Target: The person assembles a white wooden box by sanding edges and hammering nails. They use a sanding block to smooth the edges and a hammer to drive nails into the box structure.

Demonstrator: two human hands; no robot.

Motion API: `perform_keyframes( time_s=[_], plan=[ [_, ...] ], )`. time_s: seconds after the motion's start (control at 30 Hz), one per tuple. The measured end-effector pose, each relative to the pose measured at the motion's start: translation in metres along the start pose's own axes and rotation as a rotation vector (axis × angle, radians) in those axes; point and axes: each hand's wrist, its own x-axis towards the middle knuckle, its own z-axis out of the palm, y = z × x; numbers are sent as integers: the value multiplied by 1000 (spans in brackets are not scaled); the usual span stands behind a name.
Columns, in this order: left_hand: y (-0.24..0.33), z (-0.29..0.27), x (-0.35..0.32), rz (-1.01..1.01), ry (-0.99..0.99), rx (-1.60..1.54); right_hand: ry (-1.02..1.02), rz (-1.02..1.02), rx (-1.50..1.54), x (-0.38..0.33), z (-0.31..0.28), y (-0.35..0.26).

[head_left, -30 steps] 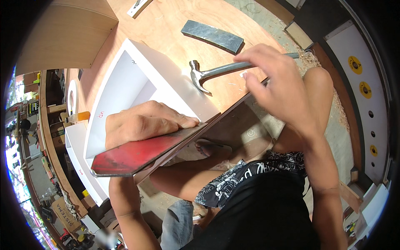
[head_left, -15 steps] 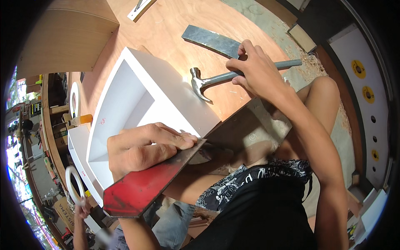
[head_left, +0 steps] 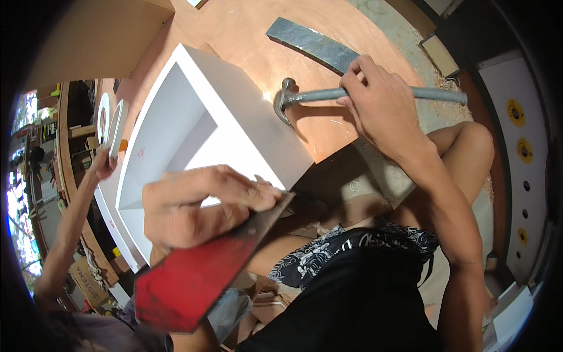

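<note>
My right hand [head_left: 387, 108] is closed around the grey handle of a claw hammer [head_left: 322, 95]. The hammer's metal head is near the side of a white open-fronted box [head_left: 252, 111]; whether they touch I cannot tell. My left hand [head_left: 199, 205], in front of the box's near corner, has its thumb and fingers pinched on the dark, narrow end of a flat red plate [head_left: 187, 281]. The plate slants down toward my left forearm. Its exact kind does not show, and its far side is hidden.
A dark grey strip [head_left: 314, 46] lies on the wooden tabletop [head_left: 234, 35] beyond the hammer. At the left, another person's hand [head_left: 104, 164] holds a white ring [head_left: 118, 126]. A plywood panel [head_left: 94, 41] stands at the far left. Wood shavings lie on the floor at the right.
My right hand and the hammer have moved right and slightly up, and the handle lies more level. The other person's hand has risen with the white ring. My left hand still grips the red plate.
</note>
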Motion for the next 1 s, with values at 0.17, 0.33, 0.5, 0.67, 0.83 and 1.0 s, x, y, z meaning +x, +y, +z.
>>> perform_keyframes(
  time_s=[0.17, 0.33, 0.5, 0.67, 0.83, 1.0],
  plan=[
    [3, -31, 5, 259, -221, 424, -111, 206, 342, 14, -90, -17],
    [-36, -37, 20, 702, -181, 225, 121, 20, 570, 9, -191, -33],
    [-40, -32, 23, 753, -135, 245, 48, -280, 365, -1, -277, -94],
    [-27, -34, 11, 659, -119, 311, -31, -385, 54, 1, -291, -134],
    [-28, -33, 14, 617, -121, 348, 181, -556, 39, 9, -291, -130],
    [-32, -32, 18, 651, -118, 343, -73, -448, -54, 3, -294, -141]
  ],
)
